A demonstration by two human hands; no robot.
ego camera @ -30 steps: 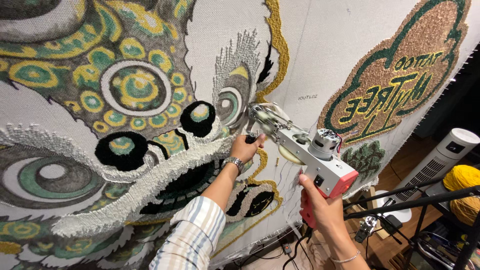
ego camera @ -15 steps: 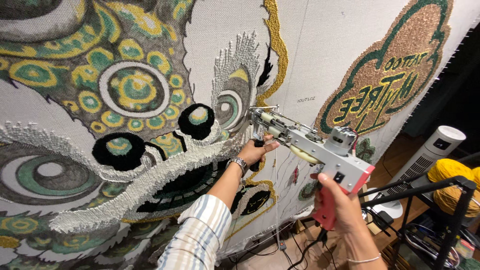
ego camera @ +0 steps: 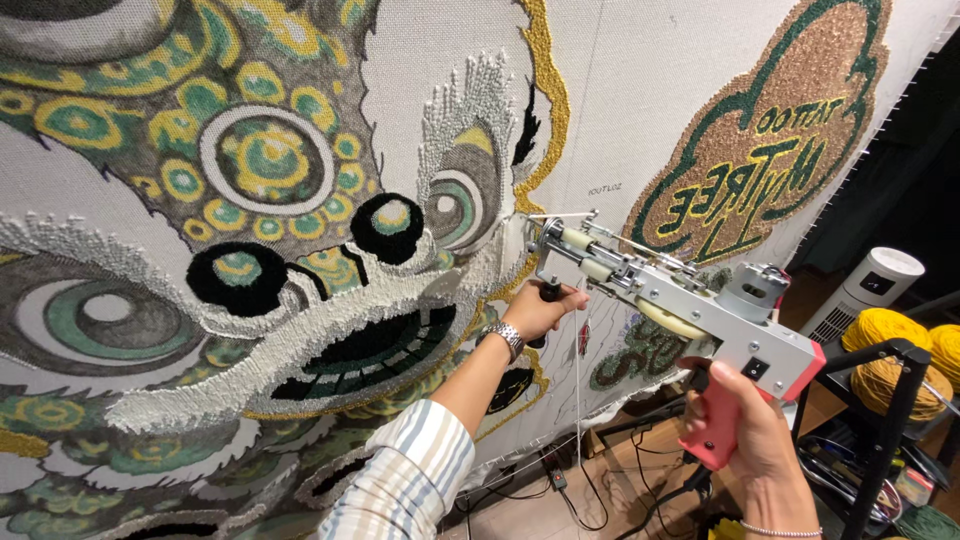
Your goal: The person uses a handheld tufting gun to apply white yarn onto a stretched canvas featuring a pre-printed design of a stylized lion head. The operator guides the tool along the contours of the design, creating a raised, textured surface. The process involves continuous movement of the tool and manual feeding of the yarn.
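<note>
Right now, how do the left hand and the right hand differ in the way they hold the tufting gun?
The left hand grips the black front handle under the nose of the tufting gun, close to the cloth; the right hand wraps the pink rear grip, farther from the cloth. The left wrist wears a metal watch, the right wrist a thin bracelet. The left arm has a striped sleeve; the right arm is bare. Both are closed on the same tool.

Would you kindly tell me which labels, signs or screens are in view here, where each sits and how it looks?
Tufted sign patch: upper right of the cloth, leaf-shaped, brown fill, green border, yellow-green mirrored lettering.
Small printed mark: on bare cloth left of the patch, tiny and dark.
Dark panel: top of the white tower appliance, far right.
</note>
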